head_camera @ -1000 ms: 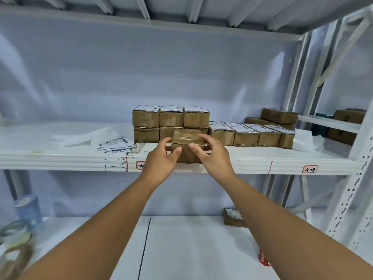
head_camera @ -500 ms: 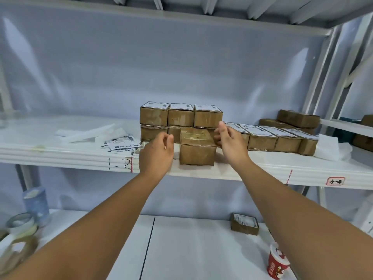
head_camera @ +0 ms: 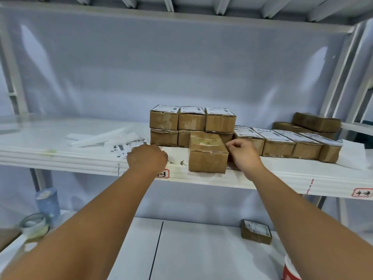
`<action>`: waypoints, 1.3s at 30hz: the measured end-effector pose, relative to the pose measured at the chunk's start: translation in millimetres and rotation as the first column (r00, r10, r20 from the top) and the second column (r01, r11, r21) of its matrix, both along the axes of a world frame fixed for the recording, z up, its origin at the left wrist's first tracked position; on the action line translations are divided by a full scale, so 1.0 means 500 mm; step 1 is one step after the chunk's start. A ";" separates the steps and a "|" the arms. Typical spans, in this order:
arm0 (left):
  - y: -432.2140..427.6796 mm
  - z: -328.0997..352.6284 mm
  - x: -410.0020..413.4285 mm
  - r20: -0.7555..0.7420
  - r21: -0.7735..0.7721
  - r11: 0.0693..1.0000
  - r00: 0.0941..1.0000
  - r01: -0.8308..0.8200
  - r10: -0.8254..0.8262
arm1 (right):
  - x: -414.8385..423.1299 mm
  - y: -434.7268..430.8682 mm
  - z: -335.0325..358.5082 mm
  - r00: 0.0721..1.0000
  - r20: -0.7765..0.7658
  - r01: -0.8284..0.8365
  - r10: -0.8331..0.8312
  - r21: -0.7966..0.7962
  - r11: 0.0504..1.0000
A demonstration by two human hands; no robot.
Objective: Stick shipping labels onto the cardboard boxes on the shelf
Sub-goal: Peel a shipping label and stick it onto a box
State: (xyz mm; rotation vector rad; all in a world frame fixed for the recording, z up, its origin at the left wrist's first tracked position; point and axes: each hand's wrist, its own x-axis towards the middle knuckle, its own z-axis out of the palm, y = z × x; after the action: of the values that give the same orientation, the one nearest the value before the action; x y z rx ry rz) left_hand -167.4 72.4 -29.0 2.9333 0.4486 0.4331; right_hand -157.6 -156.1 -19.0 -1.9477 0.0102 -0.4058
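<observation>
From my end: the bare cardboard box [head_camera: 207, 156] sits at the front edge of the shelf [head_camera: 60, 156], right in front of the stacked labelled boxes [head_camera: 191, 120]. The left hand [head_camera: 148, 158] is down by the loose shipping labels [head_camera: 129, 147] with its fingers curled under, so I can't tell if they've got one (the back of the hand blocks it). The right hand [head_camera: 245, 156] is just beside the box's right side, fingers loosely curled, holding nothing I can see.

Cardboard box [head_camera: 207, 156], brown, taped, unlabelled: set upright at the shelf's [head_camera: 282, 178] front edge. Labelled boxes [head_camera: 191, 120] stacked behind; loose labels [head_camera: 129, 147] laid flat leftward.
</observation>
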 end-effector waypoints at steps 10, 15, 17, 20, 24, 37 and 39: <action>-0.007 0.028 -0.020 0.000 0.412 0.908 0.997 0.071 -0.078 | -0.025 0.008 0.005 0.999 0.033 -0.042 0.041 0.022 0.999; -0.006 0.023 -0.020 0.028 0.463 0.880 0.990 0.111 -0.140 | -0.030 0.009 0.006 0.998 0.043 -0.038 0.037 0.017 0.999; 0.001 0.026 -0.020 0.059 0.447 0.889 0.988 0.105 -0.146 | -0.032 0.010 0.006 0.998 0.046 -0.040 0.039 0.009 0.999; 0.017 0.048 -0.025 0.137 0.432 0.899 0.980 0.070 -0.142 | -0.027 0.012 0.003 0.998 0.034 -0.052 0.051 0.018 0.998; 0.055 0.098 -0.029 0.271 0.384 0.923 0.958 -0.021 -0.091 | -0.024 0.010 0.002 0.998 0.041 -0.058 0.057 0.016 0.998; 0.070 0.091 -0.011 0.845 -0.410 0.874 0.470 0.261 0.255 | -0.015 0.004 -0.002 0.997 0.073 -0.040 0.040 0.000 0.999; 0.043 0.097 -0.025 0.861 -0.453 0.828 0.404 0.331 0.309 | -0.012 0.003 -0.003 0.997 0.073 -0.031 0.032 -0.010 0.999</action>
State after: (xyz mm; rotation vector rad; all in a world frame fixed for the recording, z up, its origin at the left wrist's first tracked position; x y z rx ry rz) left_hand -179.7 94.0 19.7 1.6689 0.2839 1.5035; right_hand -163.8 -154.7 -20.5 -1.9378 -0.0693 -0.4567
